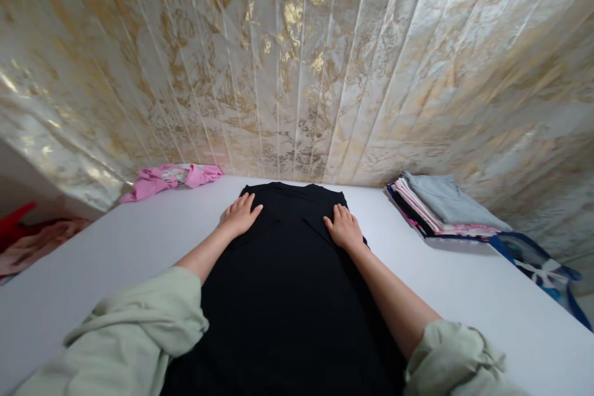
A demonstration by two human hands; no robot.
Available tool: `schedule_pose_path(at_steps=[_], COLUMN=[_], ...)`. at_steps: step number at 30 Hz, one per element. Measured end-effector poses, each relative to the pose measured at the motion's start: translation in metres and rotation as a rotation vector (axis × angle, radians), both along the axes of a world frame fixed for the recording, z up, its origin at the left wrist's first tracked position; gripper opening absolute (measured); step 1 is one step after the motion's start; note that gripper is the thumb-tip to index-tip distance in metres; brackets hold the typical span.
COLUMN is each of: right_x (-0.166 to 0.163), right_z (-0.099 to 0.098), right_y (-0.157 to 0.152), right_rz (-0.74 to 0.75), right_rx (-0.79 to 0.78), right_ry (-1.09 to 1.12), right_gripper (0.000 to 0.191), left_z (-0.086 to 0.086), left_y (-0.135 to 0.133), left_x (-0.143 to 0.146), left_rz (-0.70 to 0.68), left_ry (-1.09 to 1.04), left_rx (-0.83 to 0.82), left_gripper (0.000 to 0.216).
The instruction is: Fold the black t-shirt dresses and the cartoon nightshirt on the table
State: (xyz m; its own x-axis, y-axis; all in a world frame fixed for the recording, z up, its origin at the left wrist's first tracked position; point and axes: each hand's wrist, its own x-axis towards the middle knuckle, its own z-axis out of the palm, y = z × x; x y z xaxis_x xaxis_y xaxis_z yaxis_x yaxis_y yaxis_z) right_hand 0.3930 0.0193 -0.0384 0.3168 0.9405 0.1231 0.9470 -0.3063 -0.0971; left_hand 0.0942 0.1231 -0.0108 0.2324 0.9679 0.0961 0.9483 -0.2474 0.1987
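Note:
A black garment (288, 284) lies spread flat on the white table (487, 297), running from the near edge to the wall. My left hand (239, 215) rests palm down on its upper left part, fingers stretched out flat. My right hand (344, 228) lies palm down on its upper right part, fingers likewise extended. Neither hand holds anything. Both forearms are bare, with pale green sleeves pushed up near the elbows.
A crumpled pink garment (171, 178) lies at the back left against the gold-patterned wall (297, 62). A stack of folded clothes (440, 207) sits at the back right, with a blue patterned bag (542, 269) beside it. Red and pink fabric (28, 241) lies off the table's left edge.

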Motion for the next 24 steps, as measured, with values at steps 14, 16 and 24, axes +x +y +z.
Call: schedule_pose_path(at_steps=[14,16,24], right_x=[-0.092,-0.136,-0.25], right_z=[0.064,0.076,0.066], right_y=[0.005,0.012,0.051], right_rz=[0.404,0.529,0.583], right_rx=[0.129,0.071,-0.139], right_ry=[0.106,0.192,0.296], right_gripper=[0.037,0.034,0.033], left_z=[0.011,0.012,0.007], left_y=[-0.213,-0.23,-0.236], left_x=[-0.142,-0.137,-0.134], left_rz=[0.12,0.113,0.103], left_ry=[-0.129,-0.097,-0.141], left_rx=[-0.239,-0.245,-0.215], left_gripper=[0.027,0.022,0.018])
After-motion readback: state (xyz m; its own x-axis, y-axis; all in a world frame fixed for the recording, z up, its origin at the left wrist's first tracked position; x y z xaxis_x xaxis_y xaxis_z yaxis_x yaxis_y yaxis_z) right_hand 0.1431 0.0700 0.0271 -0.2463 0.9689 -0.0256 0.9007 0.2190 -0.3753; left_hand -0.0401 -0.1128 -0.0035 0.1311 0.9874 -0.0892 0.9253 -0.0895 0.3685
